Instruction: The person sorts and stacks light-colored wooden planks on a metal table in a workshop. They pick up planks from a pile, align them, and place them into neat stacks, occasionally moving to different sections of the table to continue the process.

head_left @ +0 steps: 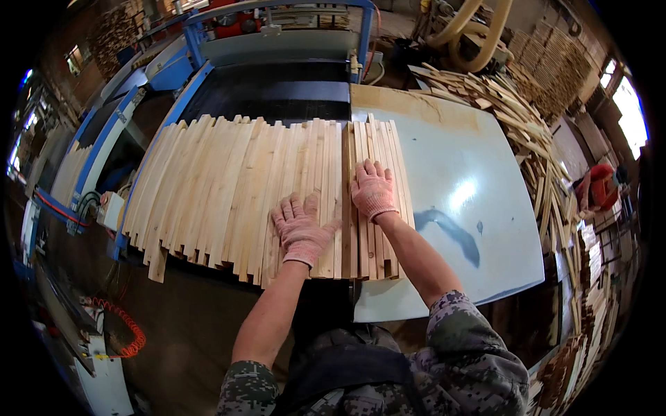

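Observation:
A broad row of pale wooden strips (215, 187) lies side by side across the dark bed of a blue-framed machine. My left hand (302, 225), in a pinkish knit glove, rests flat on the right part of this row with its fingers spread. A smaller group of wooden strips (383, 239) lies to the right, over the near-left part of a pale, shiny table panel (479, 173). On that group my right hand (374, 188), gloved alike, is laid with fingers stretched out. A narrow dark gap separates the two groups. One strip at the near left juts out past the others.
The machine's blue frame (277, 5) spans the far side. Loose wooden offcuts (513, 125) are heaped beyond the panel's right edge, near stacked boards (551, 62) and a thick beige hose (479, 48). An orange coiled air hose (139, 333) hangs at lower left.

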The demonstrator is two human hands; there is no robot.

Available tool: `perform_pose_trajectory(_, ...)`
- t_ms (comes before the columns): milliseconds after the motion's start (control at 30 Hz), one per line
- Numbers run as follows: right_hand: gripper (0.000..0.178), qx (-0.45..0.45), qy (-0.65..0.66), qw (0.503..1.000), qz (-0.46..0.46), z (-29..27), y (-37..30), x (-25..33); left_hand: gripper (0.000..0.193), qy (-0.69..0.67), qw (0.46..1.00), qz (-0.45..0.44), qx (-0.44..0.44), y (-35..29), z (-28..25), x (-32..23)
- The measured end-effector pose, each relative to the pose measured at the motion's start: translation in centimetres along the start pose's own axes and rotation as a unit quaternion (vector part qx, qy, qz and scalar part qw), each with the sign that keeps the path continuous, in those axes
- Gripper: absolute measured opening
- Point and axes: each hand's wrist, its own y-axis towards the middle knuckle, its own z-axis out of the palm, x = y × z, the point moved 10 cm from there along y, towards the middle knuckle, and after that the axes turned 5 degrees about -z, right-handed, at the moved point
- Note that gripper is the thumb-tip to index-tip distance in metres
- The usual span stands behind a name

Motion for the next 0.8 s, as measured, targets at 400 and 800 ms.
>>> perform_pose_trajectory(400, 0.059, 0.032, -0.039, 0.998, 0.044, -2.6, -3.8, -8.3, 0.098, 0.047, 0.999, 0.003, 0.020, -0.2, 1.1, 0.0)
perform_pose_trajectory(800, 0.070, 0.206, 0.062, 0.971, 0.102, 1.4, -3.8, 1.2, 0.082, -0.126, 0.987, 0.091, -0.041, -0.9, 0.5, 4.1)
